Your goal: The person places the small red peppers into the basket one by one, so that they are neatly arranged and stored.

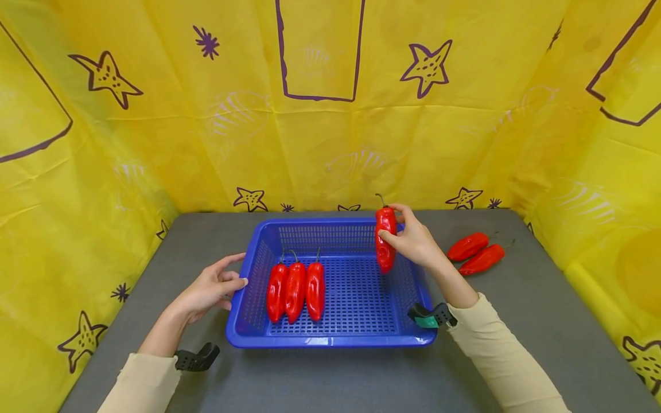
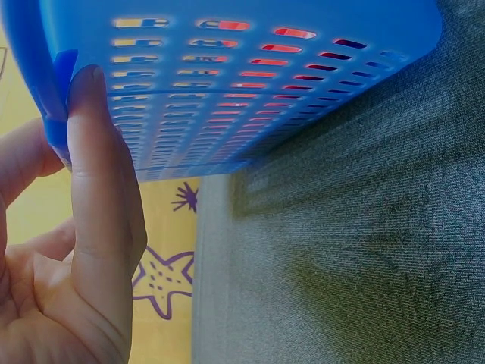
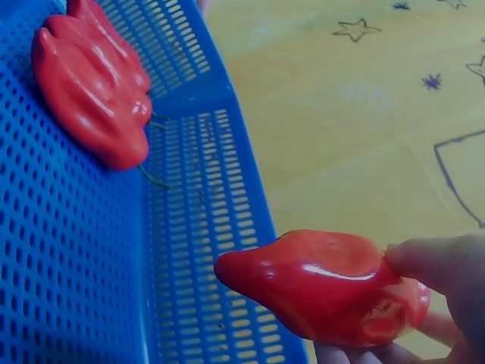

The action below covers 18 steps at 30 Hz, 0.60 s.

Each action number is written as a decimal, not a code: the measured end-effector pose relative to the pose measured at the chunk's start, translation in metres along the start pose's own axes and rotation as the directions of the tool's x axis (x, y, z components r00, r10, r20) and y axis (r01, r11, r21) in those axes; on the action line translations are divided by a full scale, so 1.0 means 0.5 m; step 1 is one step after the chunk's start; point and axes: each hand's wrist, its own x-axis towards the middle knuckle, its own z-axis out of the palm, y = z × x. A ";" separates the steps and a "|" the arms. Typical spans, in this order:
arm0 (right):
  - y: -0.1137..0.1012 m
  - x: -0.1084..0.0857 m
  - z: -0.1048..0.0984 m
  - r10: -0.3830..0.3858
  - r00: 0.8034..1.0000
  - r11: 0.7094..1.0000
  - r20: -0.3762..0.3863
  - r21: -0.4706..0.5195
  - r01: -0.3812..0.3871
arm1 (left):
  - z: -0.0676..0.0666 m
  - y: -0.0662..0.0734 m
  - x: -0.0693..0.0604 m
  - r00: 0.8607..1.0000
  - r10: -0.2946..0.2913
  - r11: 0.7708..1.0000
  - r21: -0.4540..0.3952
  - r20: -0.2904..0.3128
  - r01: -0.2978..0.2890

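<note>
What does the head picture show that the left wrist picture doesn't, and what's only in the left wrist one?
Only the head view: the right hand holding a red pepper, two peppers on the gray tabletop, and three whole peppers inside the blue basket.

Only the left wrist view: the outside of the basket's left wall up close, with red peeking through its slots.

Both: the left hand touching the basket, the tabletop, and the yellow cloth with starfish drawings.

No legible lettering, labels, numbers or signs.
</note>
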 end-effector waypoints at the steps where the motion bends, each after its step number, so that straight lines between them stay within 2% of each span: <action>1: 0.000 0.001 0.004 -0.005 1.000 1.000 0.003 -0.003 0.005 | 0.000 0.000 0.000 1.000 -0.001 1.000 -0.001 0.000 0.001; 11: -0.012 0.009 0.040 0.007 0.998 1.000 0.070 0.009 -0.008 | 0.001 -0.002 0.000 1.000 0.002 1.000 -0.006 0.001 -0.002; 18: -0.021 0.013 0.062 0.019 0.991 0.998 0.134 0.063 -0.027 | 0.000 -0.002 0.001 1.000 -0.001 1.000 -0.016 0.005 0.001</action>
